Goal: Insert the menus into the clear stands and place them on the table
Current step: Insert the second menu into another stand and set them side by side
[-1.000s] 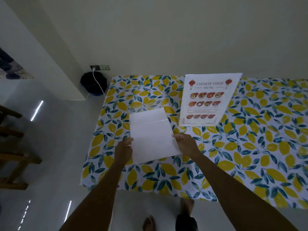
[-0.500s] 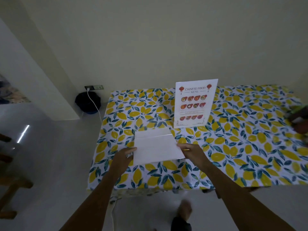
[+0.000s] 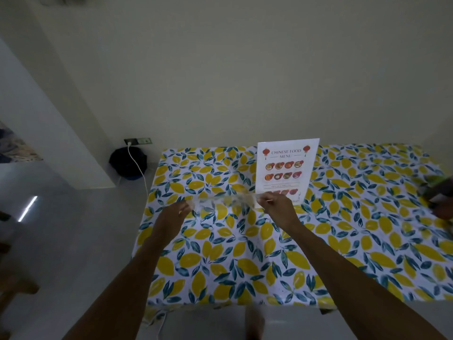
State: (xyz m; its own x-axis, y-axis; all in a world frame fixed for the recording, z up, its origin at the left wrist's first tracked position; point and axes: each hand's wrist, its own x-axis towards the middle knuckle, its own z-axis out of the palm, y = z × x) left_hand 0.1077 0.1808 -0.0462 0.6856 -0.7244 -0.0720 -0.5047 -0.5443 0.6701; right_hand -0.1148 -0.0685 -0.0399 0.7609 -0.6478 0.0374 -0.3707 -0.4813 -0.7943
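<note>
A second stand with its menu (image 3: 224,200) is held over the lemon-print table (image 3: 245,253), tilted so that I see it nearly edge-on and blurred. My left hand (image 3: 177,213) grips its left end and my right hand (image 3: 275,206) grips its right end. Behind my right hand a clear stand with a "Chinese Food Menu" sheet (image 3: 286,169) stands upright on the table near the wall.
At the table's right edge another person's hand (image 3: 441,200) holds something greenish. A black bin (image 3: 127,163) and a white cable (image 3: 139,171) from a wall socket sit on the floor to the left. Wooden furniture (image 3: 14,288) shows at the far left.
Both hands have lifted the white sheet and stand away from me and tipped it from flat-facing to nearly edge-on. The view has pulled back from the table.
</note>
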